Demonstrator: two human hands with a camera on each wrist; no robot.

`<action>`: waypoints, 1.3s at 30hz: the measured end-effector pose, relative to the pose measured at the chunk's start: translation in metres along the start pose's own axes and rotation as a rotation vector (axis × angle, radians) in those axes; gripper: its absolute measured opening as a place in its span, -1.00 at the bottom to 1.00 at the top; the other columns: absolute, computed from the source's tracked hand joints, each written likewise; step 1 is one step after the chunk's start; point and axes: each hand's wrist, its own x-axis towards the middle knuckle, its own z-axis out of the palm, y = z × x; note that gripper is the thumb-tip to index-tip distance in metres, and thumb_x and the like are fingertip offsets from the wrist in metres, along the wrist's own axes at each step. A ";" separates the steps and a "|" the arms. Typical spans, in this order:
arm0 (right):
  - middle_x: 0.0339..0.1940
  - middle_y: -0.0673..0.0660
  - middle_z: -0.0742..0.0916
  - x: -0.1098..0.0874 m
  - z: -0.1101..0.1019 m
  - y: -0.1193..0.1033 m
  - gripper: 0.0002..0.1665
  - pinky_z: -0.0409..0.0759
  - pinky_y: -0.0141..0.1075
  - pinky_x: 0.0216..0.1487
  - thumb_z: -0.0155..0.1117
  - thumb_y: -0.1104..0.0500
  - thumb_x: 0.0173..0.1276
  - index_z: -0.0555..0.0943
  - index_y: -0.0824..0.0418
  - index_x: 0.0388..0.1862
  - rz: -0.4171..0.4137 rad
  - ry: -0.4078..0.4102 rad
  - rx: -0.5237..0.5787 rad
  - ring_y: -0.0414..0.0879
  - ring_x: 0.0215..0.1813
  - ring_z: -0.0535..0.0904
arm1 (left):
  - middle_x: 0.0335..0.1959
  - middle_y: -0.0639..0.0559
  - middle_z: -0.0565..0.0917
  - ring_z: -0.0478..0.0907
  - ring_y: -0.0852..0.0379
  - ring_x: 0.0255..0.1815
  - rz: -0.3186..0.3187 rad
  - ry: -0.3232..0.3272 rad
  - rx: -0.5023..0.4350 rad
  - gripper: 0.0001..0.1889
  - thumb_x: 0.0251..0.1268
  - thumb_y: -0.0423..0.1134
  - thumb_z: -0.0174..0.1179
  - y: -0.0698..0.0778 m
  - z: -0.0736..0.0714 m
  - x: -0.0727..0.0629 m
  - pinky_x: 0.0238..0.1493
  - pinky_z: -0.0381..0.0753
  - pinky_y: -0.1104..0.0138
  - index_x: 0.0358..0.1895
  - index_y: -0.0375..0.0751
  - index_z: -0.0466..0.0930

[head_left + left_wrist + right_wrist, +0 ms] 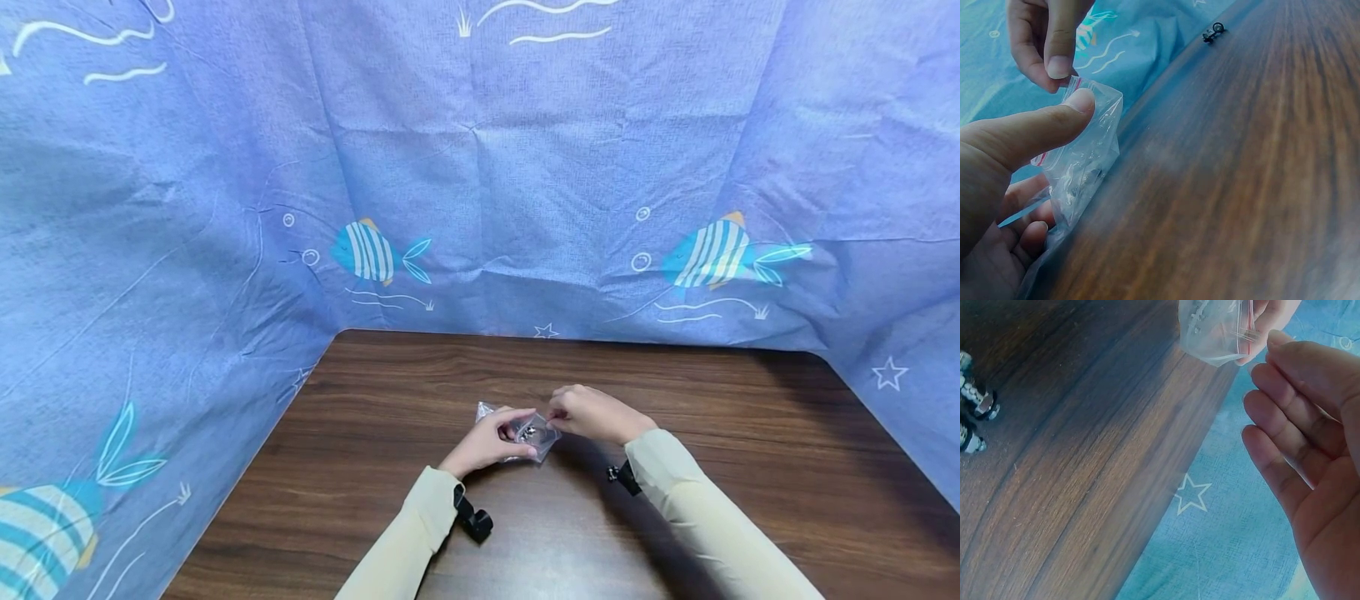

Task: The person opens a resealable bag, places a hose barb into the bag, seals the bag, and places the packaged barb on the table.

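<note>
A small clear zip bag [542, 446] with a red-lined seal holds little dark, shiny pieces. My left hand [491, 442] grips it, thumb over the front near the seal and the other fingers behind. At the seal's far corner, my right hand [596, 414] pinches the bag's upper edge between thumb and index finger. The right wrist view shows this hand's other fingers [1266, 447] loosely bent, away from the bag. More clear plastic [483, 410] shows behind the left hand; part of it is hidden by that hand.
Small black-and-silver pieces [979, 403] lie on the brown wood-grain table [420, 375] by my right wrist. Blue cloth [480, 183] printed with fish surrounds the table at the back and sides. Each wrist carries a black camera mount [474, 518].
</note>
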 end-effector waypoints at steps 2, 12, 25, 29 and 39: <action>-0.47 -0.05 0.66 0.000 0.000 0.000 -0.96 0.54 -0.49 -0.36 0.40 0.29 0.16 0.68 0.20 -0.43 0.004 -0.005 0.003 -0.34 -0.45 0.52 | -0.19 0.02 0.57 0.40 0.29 -0.34 0.002 0.000 -0.001 -0.35 0.05 -0.11 0.45 0.000 0.000 0.000 -0.30 0.41 0.47 0.28 -0.10 0.49; -0.45 -0.03 0.70 -0.003 -0.005 -0.001 -0.96 0.58 -0.45 -0.29 0.39 0.30 0.16 0.70 0.24 -0.38 0.013 -0.042 0.036 -0.28 -0.41 0.60 | -0.25 0.01 0.55 0.39 0.30 -0.35 0.000 0.007 -0.018 -0.35 0.03 -0.12 0.46 -0.001 0.001 0.001 -0.31 0.40 0.47 0.27 -0.08 0.51; -0.43 -0.07 0.72 -0.023 -0.010 0.006 -0.93 0.58 -0.43 -0.30 0.41 0.19 0.17 0.71 0.17 -0.39 0.123 -0.154 0.129 -0.35 -0.38 0.58 | -0.25 -0.02 0.56 0.42 0.25 -0.34 0.008 0.015 -0.034 -0.34 0.02 -0.14 0.46 0.000 0.001 0.000 -0.31 0.42 0.47 0.27 -0.09 0.50; -0.42 -0.06 0.74 -0.032 -0.011 0.008 -0.91 0.59 -0.41 -0.28 0.42 0.19 0.16 0.71 0.18 -0.37 0.172 -0.185 0.159 -0.32 -0.37 0.61 | -0.26 0.00 0.55 0.41 0.25 -0.34 0.006 0.015 -0.027 -0.33 0.01 -0.14 0.47 -0.001 0.001 0.000 -0.30 0.42 0.47 0.28 -0.11 0.49; -0.44 -0.12 0.75 -0.055 -0.011 0.015 -0.90 0.55 -0.44 -0.34 0.45 0.16 0.12 0.74 0.15 -0.39 0.225 -0.225 0.188 -0.41 -0.42 0.55 | -0.29 0.00 0.53 0.41 0.24 -0.35 -0.012 0.007 -0.023 -0.34 0.03 -0.12 0.46 -0.002 0.002 0.000 -0.31 0.41 0.46 0.28 -0.05 0.49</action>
